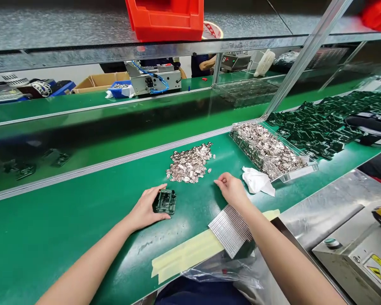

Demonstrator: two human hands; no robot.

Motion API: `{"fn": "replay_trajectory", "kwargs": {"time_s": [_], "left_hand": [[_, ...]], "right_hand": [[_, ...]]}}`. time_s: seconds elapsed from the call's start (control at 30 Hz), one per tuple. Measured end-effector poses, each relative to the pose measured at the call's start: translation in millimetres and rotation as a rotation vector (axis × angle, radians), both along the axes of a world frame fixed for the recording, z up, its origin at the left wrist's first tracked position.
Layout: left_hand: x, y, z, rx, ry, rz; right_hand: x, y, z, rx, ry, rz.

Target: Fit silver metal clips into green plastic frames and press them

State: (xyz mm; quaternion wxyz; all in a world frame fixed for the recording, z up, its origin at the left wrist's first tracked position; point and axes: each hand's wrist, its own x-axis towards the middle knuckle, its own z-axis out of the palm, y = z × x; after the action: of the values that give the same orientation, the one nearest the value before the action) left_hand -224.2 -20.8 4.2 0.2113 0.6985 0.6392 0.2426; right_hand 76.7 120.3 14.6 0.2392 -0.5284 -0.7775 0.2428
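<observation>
My left hand (147, 207) grips a small green circuit board (167, 201) by its edges, thumb on the near side and fingers on the far side. The board lies low over the green bench, dark parts facing up. To the right, my right hand (231, 189) is closed in a pinch; whatever its fingertips hold is too small to make out. Between and beyond the hands is a loose pile of small silvery metal pieces (190, 164). A sheet with rows of small silver rectangles (229, 228) lies partly under my right forearm. Crumpled white tissue (257, 181) lies beside my right hand.
A clear tray (300, 171) heaped with metal pieces stands at the right, before many spread circuit boards (324, 123). Yellowish tape (187, 256) runs along the bench's near edge. Overhead is a shelf with a red bin (168, 21). A metal machine (349, 250) sits at lower right.
</observation>
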Motion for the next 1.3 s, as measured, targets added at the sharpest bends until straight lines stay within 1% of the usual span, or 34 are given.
{"fn": "replay_trajectory", "kwargs": {"time_s": [0.03,0.1,0.17,0.23,0.3,0.4,0.47,0.53,0.6,0.67,0.83,1.03,1.2,1.3], "left_hand": [[3,0,0.5,0.027,-0.035,0.018],[16,0,2.5,0.108,-0.168,0.067],[41,1,7.3,0.158,-0.38,0.108],[75,6,14.7,0.128,-0.611,0.103],[113,11,22.8,0.057,-0.779,0.041],[163,19,29.3,-0.01,-0.899,-0.092],[186,22,27.3,-0.04,-0.942,-0.162],[200,24,21.5,-0.078,-0.973,-0.195],[208,25,15.0,-0.118,-0.995,-0.206],[211,25,10.4,-0.144,-1.007,-0.21],[210,22,8.1,-0.144,-0.975,-0.187],[209,21,7.8,-0.178,-0.976,-0.217],[206,20,2.6,-0.223,-0.959,-0.222],[204,19,-1.1,-0.213,-0.924,-0.24]], "right_hand": [[5,-6,0.9,-0.016,0.083,0.005],[18,-23,3.6,-0.074,0.319,0.002],[30,-46,8.4,-0.149,0.556,-0.016],[40,-71,15.7,-0.176,0.676,-0.044],[49,-94,24.4,-0.147,0.737,-0.076],[60,-123,34.5,-0.102,0.827,-0.155],[66,-136,36.1,-0.091,0.865,-0.235],[71,-145,33.4,-0.08,0.865,-0.317],[73,-150,27.8,-0.066,0.835,-0.374],[71,-151,21.0,-0.054,0.794,-0.4],[58,-146,8.1,-0.005,0.699,-0.38],[50,-142,3.2,0.023,0.668,-0.38],[49,-140,0.7,0.004,0.683,-0.406],[49,-139,-0.6,-0.013,0.683,-0.412]]}}
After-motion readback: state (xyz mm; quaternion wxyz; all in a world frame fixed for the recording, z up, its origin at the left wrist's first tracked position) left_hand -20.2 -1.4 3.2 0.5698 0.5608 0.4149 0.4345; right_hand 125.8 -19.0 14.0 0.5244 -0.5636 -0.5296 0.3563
